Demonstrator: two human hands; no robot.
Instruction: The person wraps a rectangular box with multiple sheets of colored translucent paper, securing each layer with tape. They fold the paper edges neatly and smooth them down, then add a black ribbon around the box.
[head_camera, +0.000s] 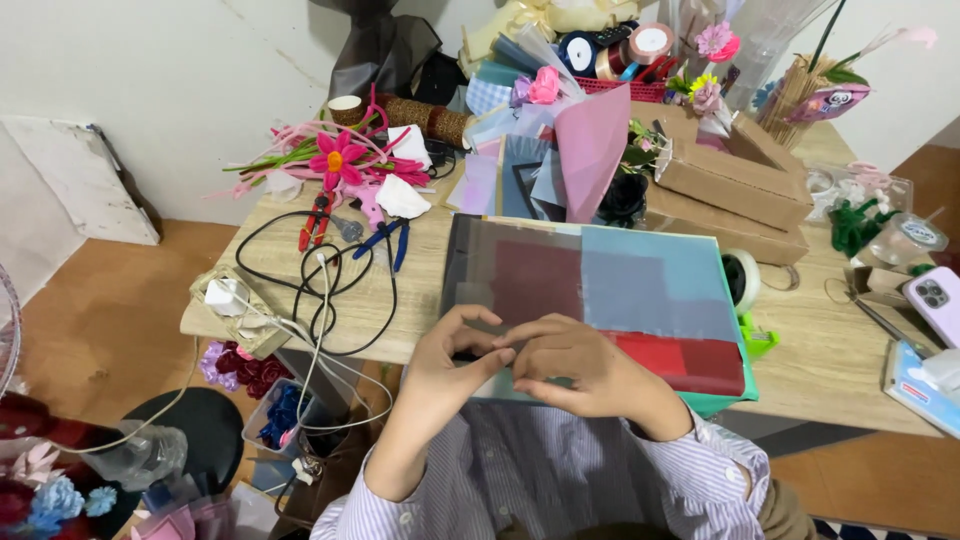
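Left hand (447, 362): fingers curled, pinching the near edge of the paper stack
Right hand (580, 367): fingers bent, also gripping that edge
Coloured paper sheets (620, 285): lay flat on the wooden table (830, 360), stretching away beyond both hands

We have a single view, worn on the head and tilted steeply down and forward over the light wooden desk (820, 350). It sits close: our striped sleeves fill 6 o'clock, the white wall (180, 90) runs from 10 to 12 o'clock.
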